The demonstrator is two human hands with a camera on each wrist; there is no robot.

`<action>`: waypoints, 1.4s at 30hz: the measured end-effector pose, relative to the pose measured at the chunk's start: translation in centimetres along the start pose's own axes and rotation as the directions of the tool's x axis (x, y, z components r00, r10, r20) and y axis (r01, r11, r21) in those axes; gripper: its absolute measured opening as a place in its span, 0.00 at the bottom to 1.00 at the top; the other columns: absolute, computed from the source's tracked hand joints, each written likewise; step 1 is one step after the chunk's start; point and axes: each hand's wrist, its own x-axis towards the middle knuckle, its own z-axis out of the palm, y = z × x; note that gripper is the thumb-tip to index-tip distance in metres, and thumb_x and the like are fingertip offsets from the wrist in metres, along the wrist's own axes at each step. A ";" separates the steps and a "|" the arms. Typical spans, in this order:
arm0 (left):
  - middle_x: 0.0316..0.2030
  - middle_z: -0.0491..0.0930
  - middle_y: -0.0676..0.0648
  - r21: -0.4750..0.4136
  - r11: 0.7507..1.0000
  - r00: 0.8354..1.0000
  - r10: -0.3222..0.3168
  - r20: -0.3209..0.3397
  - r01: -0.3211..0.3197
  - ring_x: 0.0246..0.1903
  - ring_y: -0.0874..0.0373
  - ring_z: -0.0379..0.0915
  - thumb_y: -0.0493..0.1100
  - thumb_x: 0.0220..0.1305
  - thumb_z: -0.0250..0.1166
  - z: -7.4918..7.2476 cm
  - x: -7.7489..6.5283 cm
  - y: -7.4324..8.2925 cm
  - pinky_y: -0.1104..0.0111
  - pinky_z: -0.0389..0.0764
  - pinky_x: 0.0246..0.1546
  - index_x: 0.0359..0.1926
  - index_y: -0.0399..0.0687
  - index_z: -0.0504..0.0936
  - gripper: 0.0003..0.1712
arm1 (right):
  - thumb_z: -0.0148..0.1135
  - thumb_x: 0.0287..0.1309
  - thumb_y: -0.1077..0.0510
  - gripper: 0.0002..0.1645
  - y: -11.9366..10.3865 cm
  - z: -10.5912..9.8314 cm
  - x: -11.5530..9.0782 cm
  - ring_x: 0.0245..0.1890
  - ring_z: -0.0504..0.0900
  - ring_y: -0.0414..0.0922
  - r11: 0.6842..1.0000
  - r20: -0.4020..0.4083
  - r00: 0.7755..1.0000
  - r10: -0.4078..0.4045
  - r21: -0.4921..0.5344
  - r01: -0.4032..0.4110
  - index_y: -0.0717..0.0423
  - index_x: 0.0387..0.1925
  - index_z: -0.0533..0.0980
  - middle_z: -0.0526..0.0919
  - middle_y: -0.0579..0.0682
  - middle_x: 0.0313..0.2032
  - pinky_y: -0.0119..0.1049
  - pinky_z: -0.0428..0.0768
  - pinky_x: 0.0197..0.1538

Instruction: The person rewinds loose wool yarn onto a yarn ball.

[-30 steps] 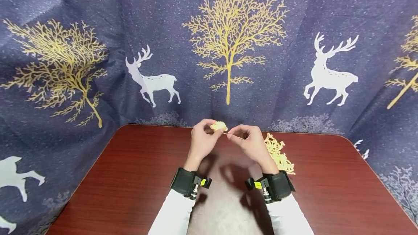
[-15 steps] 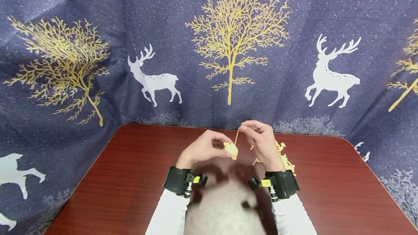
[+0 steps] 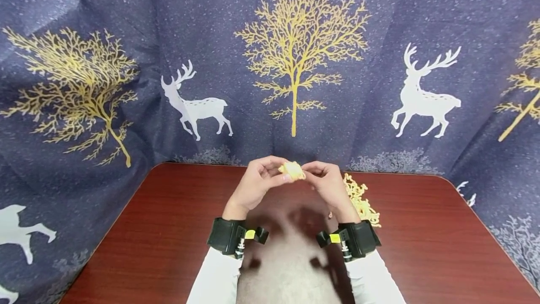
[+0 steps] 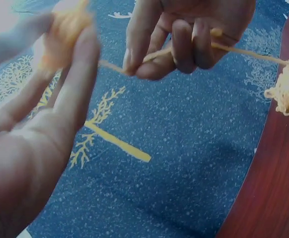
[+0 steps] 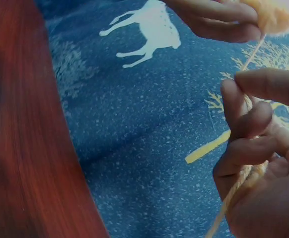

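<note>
In the head view my left hand (image 3: 255, 184) holds a small pale-yellow ball of yarn (image 3: 292, 171) between thumb and fingers, above the far part of the table. To its right, my right hand (image 3: 331, 189) is close to the ball. Its thumb and forefinger pinch the yarn strand (image 5: 254, 52), which runs taut from the ball in the right wrist view. The other fingers curl loosely over the strand as it crosses the palm. From there the strand leads to a loose heap of yarn (image 3: 358, 198), partly hidden behind my right wrist. The ball is blurred in the left wrist view.
A reddish-brown table (image 3: 177, 229) with rounded far corners lies under both hands. Behind it hangs a dark blue cloth (image 3: 253, 125) printed with deer and trees, close to the table's far edge.
Half a second ago my right hand was raised above the ball, drawing the strand upward. Since then it has come down beside the ball, and my left hand has lifted the ball slightly.
</note>
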 end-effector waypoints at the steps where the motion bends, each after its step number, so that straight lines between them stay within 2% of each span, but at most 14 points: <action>1: 0.43 0.86 0.47 -0.035 0.999 0.999 0.004 -0.054 -0.006 0.43 0.56 0.83 0.22 0.61 0.63 0.1 0.1 0.0 0.65 0.86 0.47 0.49 0.28 0.80 0.15 | 0.71 0.58 0.67 0.08 0.0 0.1 -0.1 0.20 0.75 0.38 0.999 0.013 1.000 -0.014 -0.041 0.014 0.67 0.39 0.84 0.88 0.49 0.29 0.29 0.74 0.22; 3: 0.42 0.85 0.46 -0.091 0.996 0.987 -0.002 -0.161 -0.013 0.41 0.56 0.83 0.21 0.61 0.61 0.4 0.2 0.0 0.64 0.87 0.47 0.47 0.33 0.81 0.14 | 0.72 0.57 0.66 0.07 -0.1 0.3 -0.2 0.21 0.77 0.40 0.991 0.049 0.997 -0.051 -0.121 0.057 0.65 0.37 0.85 0.88 0.52 0.31 0.30 0.76 0.23; 6: 0.41 0.85 0.44 -0.135 0.991 0.958 -0.032 -0.285 -0.007 0.39 0.56 0.84 0.22 0.63 0.61 0.7 0.4 -0.1 0.64 0.87 0.46 0.45 0.34 0.81 0.12 | 0.72 0.56 0.66 0.05 -0.3 0.7 -0.5 0.23 0.78 0.40 0.968 0.104 0.989 -0.105 -0.216 0.125 0.61 0.36 0.85 0.87 0.53 0.30 0.30 0.76 0.25; 10: 0.40 0.84 0.42 -0.102 0.995 0.916 -0.058 -0.396 0.019 0.37 0.57 0.85 0.23 0.62 0.63 1.0 0.7 -0.5 0.62 0.87 0.46 0.46 0.29 0.79 0.11 | 0.72 0.56 0.64 0.04 -1.1 1.2 -0.9 0.24 0.78 0.41 0.937 0.157 0.977 -0.141 -0.299 0.184 0.57 0.34 0.85 0.86 0.49 0.28 0.30 0.77 0.26; 14: 0.41 0.83 0.40 0.016 0.998 0.885 -0.051 -0.462 0.066 0.37 0.57 0.85 0.23 0.61 0.66 1.0 0.8 -1.0 0.58 0.87 0.46 0.48 0.25 0.77 0.14 | 0.72 0.56 0.65 0.04 -2.1 1.4 -1.4 0.25 0.81 0.42 0.925 0.176 0.972 -0.158 -0.319 0.208 0.56 0.34 0.85 0.86 0.47 0.28 0.32 0.80 0.28; 16: 0.42 0.83 0.38 0.118 0.988 0.882 -0.029 -0.470 0.095 0.39 0.54 0.85 0.25 0.60 0.68 1.0 0.7 -1.3 0.58 0.88 0.45 0.48 0.25 0.78 0.15 | 0.72 0.56 0.65 0.04 -2.3 1.3 -1.5 0.25 0.80 0.43 0.928 0.172 0.971 -0.164 -0.308 0.211 0.56 0.34 0.84 0.86 0.48 0.29 0.32 0.80 0.27; 18: 0.43 0.83 0.37 0.252 0.960 0.888 0.009 -0.461 0.121 0.40 0.51 0.85 0.27 0.58 0.71 1.0 0.5 -1.4 0.59 0.88 0.43 0.47 0.27 0.79 0.16 | 0.72 0.56 0.66 0.04 -2.4 1.2 -1.6 0.24 0.79 0.41 0.933 0.159 0.972 -0.175 -0.289 0.215 0.57 0.34 0.85 0.86 0.49 0.28 0.30 0.79 0.26; 21: 0.42 0.85 0.38 0.438 0.889 0.911 0.060 -0.407 0.137 0.40 0.47 0.85 0.32 0.58 0.74 1.0 0.3 -1.4 0.63 0.88 0.39 0.46 0.32 0.82 0.16 | 0.72 0.57 0.66 0.04 -2.8 1.0 -1.7 0.23 0.77 0.40 0.944 0.136 0.974 -0.179 -0.256 0.209 0.60 0.36 0.85 0.86 0.53 0.29 0.29 0.76 0.25; 24: 0.39 0.85 0.41 0.554 0.819 0.941 0.057 -0.334 0.147 0.37 0.48 0.85 0.35 0.56 0.76 1.0 0.2 -1.2 0.66 0.86 0.37 0.44 0.36 0.84 0.15 | 0.71 0.58 0.66 0.05 -2.7 0.6 -1.5 0.23 0.78 0.41 0.959 0.113 0.975 -0.194 -0.186 0.212 0.63 0.37 0.84 0.86 0.57 0.29 0.29 0.76 0.25; 27: 0.38 0.85 0.43 0.577 0.803 0.969 -0.003 -0.247 0.150 0.35 0.50 0.84 0.34 0.55 0.76 0.9 0.1 -1.1 0.69 0.85 0.35 0.44 0.37 0.85 0.15 | 0.71 0.58 0.65 0.05 -2.3 0.1 -1.2 0.22 0.77 0.40 0.973 0.073 0.978 -0.194 -0.109 0.201 0.64 0.37 0.84 0.84 0.59 0.27 0.28 0.75 0.24; 31: 0.38 0.85 0.45 0.549 0.822 0.988 -0.114 -0.104 0.152 0.36 0.51 0.84 0.34 0.56 0.76 0.7 -0.1 -0.8 0.69 0.84 0.37 0.44 0.38 0.85 0.14 | 0.72 0.59 0.64 0.08 -2.4 -0.2 -1.2 0.21 0.74 0.38 0.990 0.001 0.990 -0.142 -0.007 0.142 0.65 0.38 0.83 0.83 0.53 0.24 0.28 0.74 0.23; 35: 0.37 0.85 0.47 0.540 0.835 0.980 -0.181 0.079 0.111 0.37 0.51 0.83 0.35 0.56 0.76 0.2 -0.3 -0.4 0.66 0.85 0.40 0.44 0.40 0.85 0.14 | 0.73 0.58 0.63 0.06 -2.5 -0.7 -1.2 0.22 0.74 0.37 0.993 -0.020 0.994 -0.108 0.048 0.109 0.61 0.38 0.84 0.83 0.46 0.26 0.28 0.75 0.26; 39: 0.41 0.86 0.44 0.441 0.895 0.960 -0.174 0.219 0.061 0.42 0.53 0.83 0.31 0.58 0.73 -0.2 -0.5 -0.2 0.63 0.86 0.45 0.48 0.36 0.84 0.16 | 0.72 0.59 0.64 0.05 -2.5 -1.2 -1.1 0.22 0.74 0.38 0.990 -0.005 0.990 -0.141 0.012 0.141 0.60 0.38 0.85 0.81 0.55 0.24 0.30 0.74 0.24; 42: 0.42 0.86 0.42 0.315 0.948 0.953 -0.138 0.270 0.048 0.44 0.56 0.83 0.27 0.60 0.70 -0.3 -0.6 -0.1 0.64 0.85 0.47 0.51 0.31 0.81 0.18 | 0.72 0.59 0.64 0.08 -2.3 -1.3 -1.0 0.21 0.75 0.38 0.987 0.007 0.987 -0.159 -0.032 0.159 0.64 0.39 0.84 0.81 0.57 0.23 0.30 0.75 0.24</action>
